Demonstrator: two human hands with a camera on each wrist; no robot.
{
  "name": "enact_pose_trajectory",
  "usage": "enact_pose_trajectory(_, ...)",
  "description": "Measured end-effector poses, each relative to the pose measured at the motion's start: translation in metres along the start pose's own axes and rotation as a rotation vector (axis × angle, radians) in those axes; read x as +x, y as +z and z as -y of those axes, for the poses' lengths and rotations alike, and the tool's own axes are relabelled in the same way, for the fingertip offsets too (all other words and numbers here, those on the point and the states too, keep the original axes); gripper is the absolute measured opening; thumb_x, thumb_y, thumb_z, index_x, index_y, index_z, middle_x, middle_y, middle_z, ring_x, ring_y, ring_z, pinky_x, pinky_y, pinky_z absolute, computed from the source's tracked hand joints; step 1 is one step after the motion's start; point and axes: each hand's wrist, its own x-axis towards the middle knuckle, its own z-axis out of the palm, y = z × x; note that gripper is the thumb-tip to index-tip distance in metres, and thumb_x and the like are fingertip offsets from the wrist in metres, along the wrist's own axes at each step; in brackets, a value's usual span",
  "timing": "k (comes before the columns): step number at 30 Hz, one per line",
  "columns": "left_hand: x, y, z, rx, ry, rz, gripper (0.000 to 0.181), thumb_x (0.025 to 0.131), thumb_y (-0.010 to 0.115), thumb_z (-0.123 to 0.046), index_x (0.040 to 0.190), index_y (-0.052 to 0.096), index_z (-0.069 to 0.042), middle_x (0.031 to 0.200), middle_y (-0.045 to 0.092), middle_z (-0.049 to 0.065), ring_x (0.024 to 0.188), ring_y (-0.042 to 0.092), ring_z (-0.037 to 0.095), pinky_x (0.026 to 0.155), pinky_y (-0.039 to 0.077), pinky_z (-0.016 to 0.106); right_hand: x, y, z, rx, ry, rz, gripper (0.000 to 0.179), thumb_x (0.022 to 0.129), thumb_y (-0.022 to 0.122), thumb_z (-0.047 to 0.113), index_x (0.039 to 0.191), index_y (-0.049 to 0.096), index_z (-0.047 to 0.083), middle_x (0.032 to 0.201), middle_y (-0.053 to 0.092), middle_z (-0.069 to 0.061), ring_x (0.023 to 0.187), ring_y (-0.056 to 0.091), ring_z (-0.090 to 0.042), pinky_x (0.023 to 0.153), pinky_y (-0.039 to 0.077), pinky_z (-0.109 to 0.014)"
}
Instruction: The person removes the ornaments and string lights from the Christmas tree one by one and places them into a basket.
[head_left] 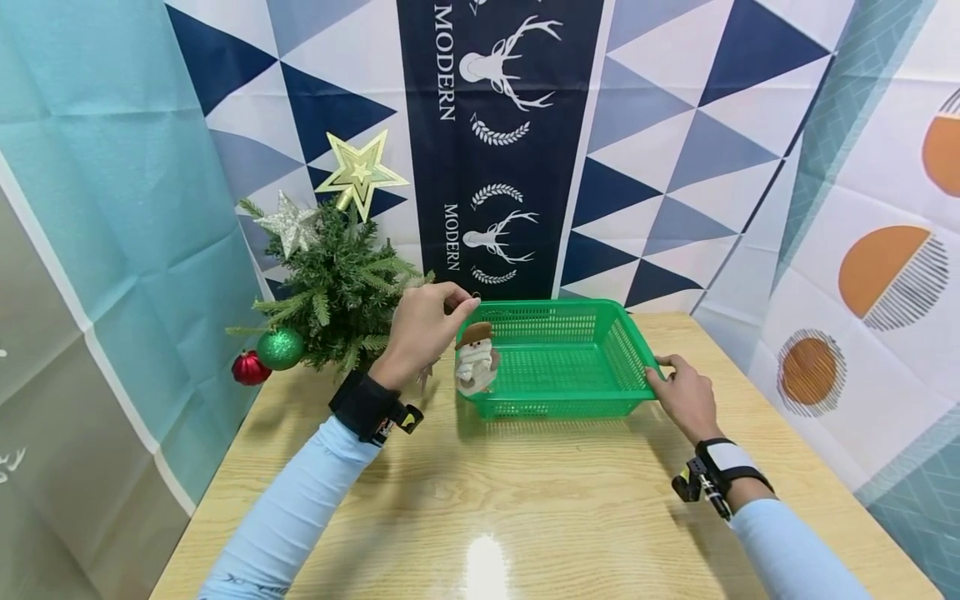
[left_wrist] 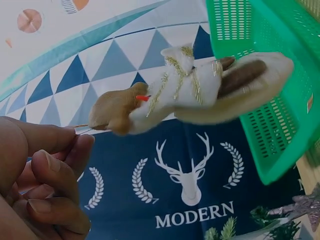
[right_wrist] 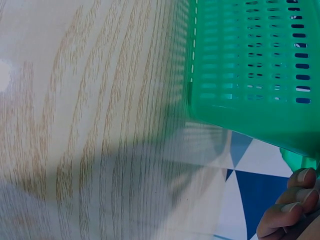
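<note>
Standing at the left of the wooden table [head_left: 540, 500], a small Christmas tree [head_left: 337, 287] bears a red bauble [head_left: 251, 368], a green bauble [head_left: 281, 348], a silver star [head_left: 288, 223] and a gold star [head_left: 361, 169]. Beside it, the left hand [head_left: 423, 327] pinches the thin loop of a snowman ornament [head_left: 476, 367], which hangs hat uppermost at the left end of a green basket [head_left: 562, 408]; whether the two touch cannot be told. Farther right, the right hand [head_left: 684, 396] grips the basket's rim near its front corner.

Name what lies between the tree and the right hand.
In the head view: the left hand, the snowman ornament it holds, and the green basket gripped by the right hand.
</note>
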Motion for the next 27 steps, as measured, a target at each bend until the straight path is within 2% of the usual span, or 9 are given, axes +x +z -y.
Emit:
enact_pose_trajectory(3, 0.001, 0.004, -0.001, 0.002, -0.004, 0.007, 0.018, 0.103, 0.068, -0.025, 0.1, 0.078, -0.011, 0.091, 0.075, 0.002, 0.061, 0.054, 0.014, 0.064, 0.042, 0.031, 0.0, 0.0, 0.001, 0.004, -0.002, -0.001, 0.05, 0.104, 0.059, 0.031, 0.137, 0.057, -0.006, 0.075, 0.065, -0.015, 0.054, 0.054, -0.022, 0.048, 0.038, -0.034)
enact_pose_trajectory(7, 0.003, 0.009, -0.002, 0.012, 0.011, 0.011, 0.018, 0.103, 0.068, -0.025, 0.097, 0.079, -0.011, 0.091, 0.076, 0.002, 0.061, 0.055, 0.015, 0.061, 0.041, 0.03, -0.001, -0.001, 0.001, 0.004, -0.003, -0.002, 0.05, 0.104, 0.058, 0.032, 0.137, 0.057, -0.006, 0.077, 0.066, -0.017, 0.055, 0.055, -0.023, 0.048, 0.038, -0.034)
enact_pose_trajectory(12, 0.006, 0.015, -0.003, 0.032, 0.007, 0.029, 0.018, 0.102, 0.068, -0.026, 0.098, 0.079, -0.012, 0.092, 0.076, 0.002, 0.063, 0.057, 0.014, 0.065, 0.046, 0.031, -0.002, -0.001, 0.001, 0.009, -0.008, -0.007, 0.05, 0.104, 0.058, 0.032, 0.137, 0.057, -0.006, 0.076, 0.065, -0.015, 0.054, 0.054, -0.022, 0.048, 0.038, -0.034)
enact_pose_trajectory(18, 0.01, 0.022, -0.002, 0.053, 0.002, 0.045, 0.018, 0.101, 0.069, -0.027, 0.099, 0.08, -0.012, 0.091, 0.076, 0.001, 0.073, 0.065, 0.015, 0.07, 0.05, 0.03, -0.002, -0.001, 0.002, 0.015, -0.022, -0.009, 0.05, 0.105, 0.058, 0.032, 0.137, 0.057, -0.006, 0.073, 0.063, -0.013, 0.052, 0.052, -0.021, 0.047, 0.036, -0.034)
enact_pose_trajectory(21, 0.011, 0.025, -0.002, 0.04, 0.004, 0.061, 0.018, 0.102, 0.069, -0.026, 0.1, 0.08, -0.012, 0.089, 0.076, 0.002, 0.061, 0.058, 0.016, 0.058, 0.041, 0.027, -0.002, 0.0, 0.001, 0.012, -0.021, -0.009, 0.05, 0.105, 0.058, 0.032, 0.137, 0.057, -0.006, 0.073, 0.063, -0.013, 0.052, 0.052, -0.021, 0.047, 0.036, -0.034)
enact_pose_trajectory(25, 0.013, 0.03, -0.002, 0.021, 0.009, 0.085, 0.019, 0.103, 0.067, -0.025, 0.102, 0.079, -0.01, 0.089, 0.075, 0.003, 0.049, 0.04, 0.016, 0.052, 0.024, 0.028, -0.002, -0.001, 0.001, 0.01, -0.016, -0.01, 0.049, 0.104, 0.058, 0.031, 0.137, 0.057, -0.006, 0.075, 0.064, -0.014, 0.053, 0.053, -0.022, 0.047, 0.037, -0.034)
enact_pose_trajectory(27, 0.014, 0.033, -0.002, 0.023, 0.008, 0.089, 0.018, 0.103, 0.067, -0.025, 0.102, 0.079, -0.011, 0.091, 0.076, 0.002, 0.049, 0.04, 0.013, 0.053, 0.026, 0.026, -0.002, -0.001, 0.001, 0.009, -0.011, -0.011, 0.049, 0.104, 0.059, 0.031, 0.136, 0.058, -0.006, 0.075, 0.064, -0.014, 0.054, 0.053, -0.021, 0.048, 0.037, -0.034)
